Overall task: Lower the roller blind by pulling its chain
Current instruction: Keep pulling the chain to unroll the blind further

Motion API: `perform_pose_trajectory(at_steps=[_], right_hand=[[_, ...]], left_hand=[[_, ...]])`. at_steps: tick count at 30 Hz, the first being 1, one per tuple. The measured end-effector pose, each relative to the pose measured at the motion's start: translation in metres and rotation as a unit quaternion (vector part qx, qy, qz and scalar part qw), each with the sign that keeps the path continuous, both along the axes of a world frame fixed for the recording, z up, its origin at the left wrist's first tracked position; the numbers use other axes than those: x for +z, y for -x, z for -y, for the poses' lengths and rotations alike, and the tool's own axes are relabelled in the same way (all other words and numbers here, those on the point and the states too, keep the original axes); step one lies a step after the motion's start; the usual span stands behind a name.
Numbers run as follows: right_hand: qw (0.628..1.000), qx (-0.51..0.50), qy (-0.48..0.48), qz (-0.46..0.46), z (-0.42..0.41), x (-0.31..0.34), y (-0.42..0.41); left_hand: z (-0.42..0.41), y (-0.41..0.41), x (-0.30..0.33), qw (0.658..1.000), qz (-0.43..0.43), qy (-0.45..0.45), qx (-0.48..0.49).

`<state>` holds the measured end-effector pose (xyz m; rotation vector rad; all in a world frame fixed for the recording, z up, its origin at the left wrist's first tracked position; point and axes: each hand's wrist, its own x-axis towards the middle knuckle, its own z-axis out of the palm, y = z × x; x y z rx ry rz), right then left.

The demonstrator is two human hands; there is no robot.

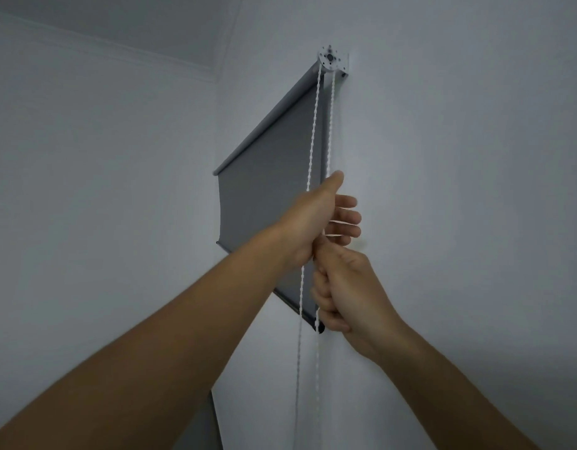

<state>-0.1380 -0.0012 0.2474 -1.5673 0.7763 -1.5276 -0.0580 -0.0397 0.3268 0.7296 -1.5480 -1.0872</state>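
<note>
A grey roller blind (pixel 267 196) hangs on the white wall, its fabric partly down and its dark bottom bar (pixel 293 305) slanting below my hands. A white bead chain (pixel 316 125) drops in two strands from the round bracket (pixel 330 59) at the blind's upper right end. My left hand (pixel 326 219) is higher up at the strands, fingers loosely spread and curled around the right strand, thumb pointing up. Just beneath it, my right hand (pixel 342 287) is a fist closed on that same strand. Both strands continue down below the hands.
The white wall (pixel 459 190) fills the right side, and a second wall (pixel 85 190) meets it at the corner left of the blind. Ceiling with a cornice (pixel 118 50) runs across the top left. A dark panel edge (pixel 209 423) shows low down.
</note>
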Motion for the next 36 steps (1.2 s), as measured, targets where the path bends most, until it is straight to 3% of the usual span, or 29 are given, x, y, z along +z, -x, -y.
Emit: perform_pose_trajectory(at_steps=[3,8,14,22,27,31,36], right_hand=[[1.000,0.015,-0.012,0.016,-0.001,-0.009,0.004],[0.996,-0.017,-0.078,0.032,0.008,-0.004,0.023],[0.990,-0.026,-0.083,0.114,0.026,0.026,0.044],[0.983,0.074,-0.086,0.141,0.032,0.084,0.038],[0.981,0.076,-0.111,0.138,0.035,0.103,0.030],[0.994,0.014,-0.067,0.080,0.042,0.098,0.020],[0.993,-0.106,0.045,0.038,0.046,0.083,0.011]], left_hand=[[-0.003,0.007,0.000,0.998,-0.052,-0.029,-0.029],[-0.004,0.010,-0.008,0.995,-0.090,0.040,0.022],[-0.007,0.003,-0.019,0.990,-0.060,0.092,0.090],[-0.010,0.005,-0.062,0.965,0.058,0.195,0.167],[-0.012,0.002,-0.084,0.958,0.082,0.229,0.153],[-0.014,-0.001,-0.096,0.956,0.095,0.241,0.137],[-0.007,-0.008,-0.092,0.975,0.092,0.156,0.128]])
